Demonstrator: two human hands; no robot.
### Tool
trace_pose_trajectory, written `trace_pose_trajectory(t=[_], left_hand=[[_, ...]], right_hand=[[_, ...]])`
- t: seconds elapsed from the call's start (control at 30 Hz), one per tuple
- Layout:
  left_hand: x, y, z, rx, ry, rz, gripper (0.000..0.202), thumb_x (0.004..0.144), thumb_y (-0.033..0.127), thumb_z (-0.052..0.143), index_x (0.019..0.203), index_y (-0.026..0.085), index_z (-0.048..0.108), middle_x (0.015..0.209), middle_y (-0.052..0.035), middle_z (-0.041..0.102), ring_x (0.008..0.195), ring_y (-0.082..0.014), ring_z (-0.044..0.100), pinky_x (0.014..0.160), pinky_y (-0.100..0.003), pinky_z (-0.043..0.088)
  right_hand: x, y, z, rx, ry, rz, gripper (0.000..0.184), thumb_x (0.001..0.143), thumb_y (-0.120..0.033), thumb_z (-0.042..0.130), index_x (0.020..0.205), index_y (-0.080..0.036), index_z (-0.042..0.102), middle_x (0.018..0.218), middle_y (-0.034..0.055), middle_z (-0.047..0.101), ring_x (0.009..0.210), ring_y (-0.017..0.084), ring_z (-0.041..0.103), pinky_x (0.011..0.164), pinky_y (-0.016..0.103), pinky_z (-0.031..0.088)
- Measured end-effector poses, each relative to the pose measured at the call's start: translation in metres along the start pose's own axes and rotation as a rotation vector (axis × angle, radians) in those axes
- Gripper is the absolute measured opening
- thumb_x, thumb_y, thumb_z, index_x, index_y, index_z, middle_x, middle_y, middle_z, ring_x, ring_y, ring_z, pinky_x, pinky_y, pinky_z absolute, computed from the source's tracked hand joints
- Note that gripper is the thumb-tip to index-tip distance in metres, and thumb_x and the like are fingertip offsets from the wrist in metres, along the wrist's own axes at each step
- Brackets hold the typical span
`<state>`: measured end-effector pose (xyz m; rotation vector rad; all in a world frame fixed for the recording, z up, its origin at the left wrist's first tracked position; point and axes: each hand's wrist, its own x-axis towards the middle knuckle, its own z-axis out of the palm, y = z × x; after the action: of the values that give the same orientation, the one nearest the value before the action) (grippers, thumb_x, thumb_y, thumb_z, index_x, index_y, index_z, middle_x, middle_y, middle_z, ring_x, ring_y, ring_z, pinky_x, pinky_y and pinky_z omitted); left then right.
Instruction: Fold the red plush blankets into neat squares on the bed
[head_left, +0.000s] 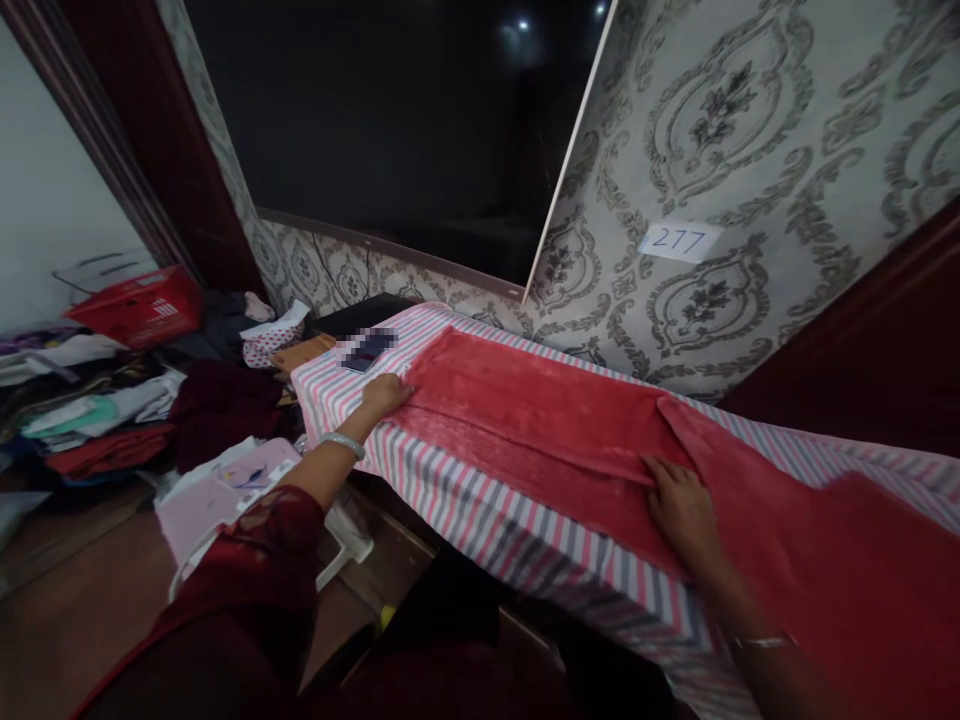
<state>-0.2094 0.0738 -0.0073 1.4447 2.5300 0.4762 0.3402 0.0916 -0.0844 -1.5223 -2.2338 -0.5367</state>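
A red velvety cloth (540, 410) lies spread along a table covered with a pink, grey and white striped sheet (450, 490). My left hand (384, 393) rests on the cloth's far left end, fingers curled on its edge. My right hand (679, 505) lies flat, fingers stretched out, pressing on a fold of the cloth near the middle. A dark phone (367, 350) sits on the striped sheet just beyond my left hand.
A large dark screen (405, 130) hangs on the patterned wall, with a paper label reading 277 (679, 241) to its right. At the left lie heaps of clothes (112, 420), a red box (139, 305) and a pink item (225, 480).
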Motion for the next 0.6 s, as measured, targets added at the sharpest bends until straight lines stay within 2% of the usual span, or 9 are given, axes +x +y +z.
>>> trace_pose_trajectory(t=[0.13, 0.2, 0.3, 0.43, 0.5, 0.6], left_hand=[[0.005, -0.001, -0.001, -0.043, 0.020, 0.015, 0.026, 0.085, 0.037, 0.063, 0.093, 0.016, 0.075, 0.102, -0.0157, 0.077, 0.104, -0.0296, 0.070, 0.078, -0.029, 0.050], [0.009, -0.005, -0.006, -0.080, 0.035, 0.026, 0.023, 0.083, 0.036, 0.062, 0.085, 0.017, 0.074, 0.092, -0.0138, 0.077, 0.097, -0.0287, 0.071, 0.074, -0.029, 0.050], [0.012, -0.016, -0.016, -0.136, 0.042, 0.043, 0.018, 0.079, 0.035, 0.065, 0.072, 0.019, 0.069, 0.073, -0.0094, 0.071, 0.086, -0.0269, 0.069, 0.069, -0.029, 0.048], [0.009, -0.030, -0.019, -0.192, 0.001, 0.044, 0.015, 0.073, 0.029, 0.066, 0.061, 0.022, 0.060, 0.056, -0.0033, 0.059, 0.074, -0.0235, 0.065, 0.062, -0.027, 0.044], [0.007, -0.034, -0.018, -0.217, -0.021, 0.036, 0.017, 0.072, 0.028, 0.065, 0.057, 0.022, 0.057, 0.052, -0.0017, 0.054, 0.071, -0.0223, 0.063, 0.060, -0.027, 0.043], [0.006, -0.035, -0.016, -0.259, -0.035, 0.020, 0.018, 0.070, 0.027, 0.064, 0.056, 0.023, 0.054, 0.050, -0.0006, 0.051, 0.068, -0.0212, 0.060, 0.059, -0.027, 0.041]], right_hand=[[-0.002, 0.022, -0.006, 0.073, 0.045, 0.117, 0.045, 0.085, -0.011, 0.045, 0.120, -0.017, 0.073, 0.108, 0.0133, 0.075, 0.098, 0.029, 0.067, 0.088, 0.044, 0.054], [0.002, 0.028, -0.015, 0.164, 0.137, 0.151, 0.046, 0.086, -0.014, 0.042, 0.119, -0.017, 0.074, 0.103, 0.0129, 0.075, 0.095, 0.029, 0.067, 0.086, 0.045, 0.054], [0.003, 0.027, -0.037, 0.258, 0.238, 0.119, 0.047, 0.088, -0.016, 0.039, 0.123, -0.015, 0.071, 0.103, 0.0144, 0.073, 0.098, 0.029, 0.066, 0.090, 0.046, 0.053], [-0.025, 0.019, -0.058, 0.238, 0.114, 0.015, 0.044, 0.090, -0.016, 0.042, 0.120, -0.019, 0.073, 0.091, 0.0122, 0.069, 0.090, 0.030, 0.065, 0.085, 0.047, 0.055], [-0.044, 0.015, -0.061, 0.231, 0.054, -0.021, 0.038, 0.090, -0.017, 0.044, 0.113, -0.021, 0.075, 0.091, 0.0118, 0.069, 0.089, 0.030, 0.065, 0.082, 0.047, 0.056], [-0.065, 0.011, -0.059, 0.232, 0.033, -0.033, 0.032, 0.092, -0.021, 0.047, 0.108, -0.021, 0.075, 0.097, 0.0122, 0.071, 0.091, 0.030, 0.066, 0.083, 0.048, 0.057]])
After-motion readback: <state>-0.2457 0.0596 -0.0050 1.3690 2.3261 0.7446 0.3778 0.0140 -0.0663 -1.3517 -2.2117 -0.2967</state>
